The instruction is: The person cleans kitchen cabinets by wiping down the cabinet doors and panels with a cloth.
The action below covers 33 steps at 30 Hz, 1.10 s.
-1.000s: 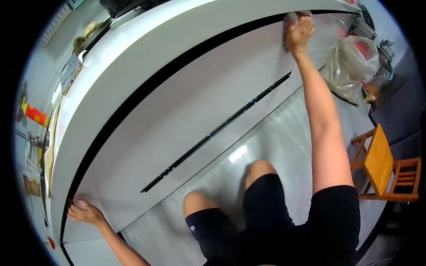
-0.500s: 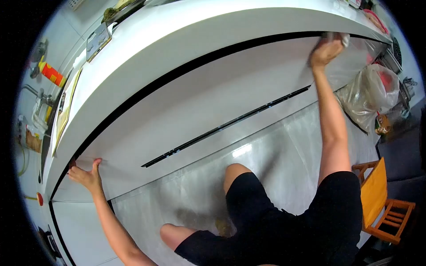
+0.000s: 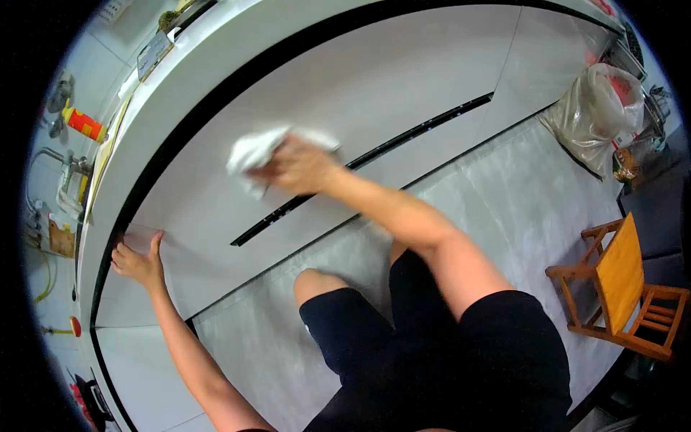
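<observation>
1 white cloth (image 3: 252, 150) is bunched in the right hand (image 3: 291, 165), its fingers curled round it, against the cabinet front (image 3: 403, 65). A black strip (image 3: 425, 129) runs diagonally behind that hand's wrist. Well apart, the left hand (image 3: 140, 263) is half open, thumb raised; I can't tell whether its bent fingers grip the panel edge.

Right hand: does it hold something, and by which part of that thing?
The right hand holds a cloth at about its middle; blur hides the exact grip.
</observation>
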{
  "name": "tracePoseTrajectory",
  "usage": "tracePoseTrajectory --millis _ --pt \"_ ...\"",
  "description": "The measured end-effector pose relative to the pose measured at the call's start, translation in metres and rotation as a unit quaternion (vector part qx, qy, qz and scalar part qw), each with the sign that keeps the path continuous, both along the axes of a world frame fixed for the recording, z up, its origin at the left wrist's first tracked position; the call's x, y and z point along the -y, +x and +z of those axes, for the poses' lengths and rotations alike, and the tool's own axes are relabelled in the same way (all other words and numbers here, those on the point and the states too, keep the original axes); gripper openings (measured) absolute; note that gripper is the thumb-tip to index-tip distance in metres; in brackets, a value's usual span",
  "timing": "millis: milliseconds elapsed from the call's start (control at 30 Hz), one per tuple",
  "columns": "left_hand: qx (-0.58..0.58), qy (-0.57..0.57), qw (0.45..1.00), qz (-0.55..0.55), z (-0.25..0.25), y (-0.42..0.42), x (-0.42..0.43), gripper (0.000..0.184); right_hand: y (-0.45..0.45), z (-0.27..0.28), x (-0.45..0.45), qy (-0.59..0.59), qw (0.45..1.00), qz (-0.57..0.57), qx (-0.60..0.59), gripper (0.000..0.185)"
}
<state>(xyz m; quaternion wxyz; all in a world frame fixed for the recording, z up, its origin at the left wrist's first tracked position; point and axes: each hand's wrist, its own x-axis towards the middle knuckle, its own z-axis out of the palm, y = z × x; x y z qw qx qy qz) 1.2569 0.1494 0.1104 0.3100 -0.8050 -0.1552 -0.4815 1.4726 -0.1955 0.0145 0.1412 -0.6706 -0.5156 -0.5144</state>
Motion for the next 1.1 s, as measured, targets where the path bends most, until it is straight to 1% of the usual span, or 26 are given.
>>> tracePoseTrajectory --millis 33,67,100,133,167,200,233,267,300,333,400,467,567,633,700,767,800,833,867,900,933,967,1000,1033,1067,1100 --pt "0.003 0.006 1.0 -0.012 -0.001 -0.001 -0.006 0.092 0.014 -0.003 0.025 0.001 0.991 0.015 -0.135 0.038" --pt "0.009 0.011 1.0 -0.024 -0.003 -0.001 -0.009 0.092 0.041 -0.018 0.052 0.082 0.99 -0.017 -0.114 0.042" --pt "0.016 0.0 0.999 -0.028 -0.004 0.002 -0.008 0.092 0.069 -0.031 0.087 0.062 0.985 -0.078 -0.138 0.049" --pt "0.019 -0.013 0.999 -0.029 -0.004 0.003 -0.006 0.092 0.084 -0.028 0.119 0.099 0.979 -0.168 -0.065 0.052" --pt "0.022 -0.025 0.999 -0.03 -0.003 0.003 -0.003 0.092 0.112 -0.041 0.155 0.159 0.974 -0.151 -0.048 0.055" --pt "0.025 -0.034 0.999 -0.026 -0.003 0.003 0.0 0.091 0.133 -0.044 0.19 0.17 0.969 -0.173 -0.054 0.056" --pt "0.022 -0.025 0.998 -0.048 -0.001 0.003 -0.002 0.09 0.141 -0.039 0.216 0.222 0.957 -0.183 -0.036 0.058" --pt "0.03 -0.018 0.998 -0.055 -0.002 0.004 -0.003 0.09 0.167 -0.054 0.244 0.256 0.942 -0.213 -0.044 0.058" --pt "0.036 -0.009 0.997 -0.061 -0.002 0.004 -0.002 0.09 0.178 -0.062 0.265 0.307 0.901 -0.274 -0.135 0.059" --pt "0.035 -0.011 0.998 -0.052 -0.001 0.004 0.0 0.089 0.215 -0.085 0.292 0.356 0.854 -0.341 -0.169 0.056" --pt "0.023 -0.019 0.998 -0.054 -0.002 0.005 -0.003 0.087 0.225 -0.093 0.302 0.394 0.85 -0.317 -0.149 0.056" --pt "0.022 -0.012 0.998 -0.062 -0.004 0.005 -0.013 0.085 0.224 -0.091 0.288 0.468 0.788 -0.312 -0.25 0.056" --pt "0.021 0.048 0.998 -0.037 -0.004 0.005 -0.005 0.082 0.155 -0.083 0.192 0.508 0.776 -0.276 -0.254 0.057" --pt "0.032 0.052 0.997 -0.054 -0.003 0.007 -0.003 0.081 0.118 -0.103 0.129 0.46 0.814 -0.274 -0.227 0.056" --pt "0.022 0.071 0.996 -0.053 -0.002 0.007 -0.003 0.081 0.071 -0.121 0.061 0.381 0.886 -0.22 -0.147 0.06" --pt "0.014 0.054 0.997 -0.06 0.0 0.006 0.002 0.082 0.024 -0.135 -0.002 0.331 0.91 -0.156 -0.193 0.064" --pt "0.011 0.029 0.997 -0.066 0.003 0.006 0.008 0.082 0.009 -0.142 -0.032 0.296 0.929 -0.154 -0.159 0.069" --pt "0.008 0.004 0.997 -0.075 0.003 0.007 0.011 0.082 -0.015 -0.145 -0.055 0.229 0.949 -0.12 -0.179 0.071" --pt "0.017 0.038 0.997 -0.058 0.002 0.007 0.008 0.082 -0.031 -0.154 -0.079 0.166 0.964 -0.058 -0.198 0.07" --pt "0.026 0.071 0.996 -0.046 -0.001 0.006 -0.001 0.082 -0.052 -0.149 -0.101 0.028 0.963 -0.045 -0.264 0.058" --pt "0.035 0.104 0.993 -0.039 -0.003 0.008 -0.01 0.081 -0.07 -0.14 -0.127 -0.073 0.952 -0.007 -0.297 0.048" --pt "0.028 0.091 0.995 -0.038 -0.004 0.007 -0.017 0.082 -0.082 -0.134 -0.15 -0.17 0.929 0.029 -0.328 0.039" --pt "0.02 0.079 0.996 -0.04 -0.004 0.006 -0.023 0.082 -0.091 -0.15 -0.165 -0.146 0.959 0.073 -0.231 0.038" --pt "0.01 0.094 0.995 0.0 -0.004 0.005 -0.019 0.083 -0.093 -0.165 -0.174 -0.124 0.977 0.112 -0.129 0.038" --pt "0.001 0.11 0.993 0.041 -0.003 0.002 -0.014 0.083 -0.094 -0.164 -0.177 -0.116 0.982 0.104 -0.106 0.035" --pt "-0.002 0.094 0.995 0.044 -0.002 0.002 -0.015 0.084 -0.093 -0.163 -0.172 -0.108 0.986 0.097 -0.081 0.032"
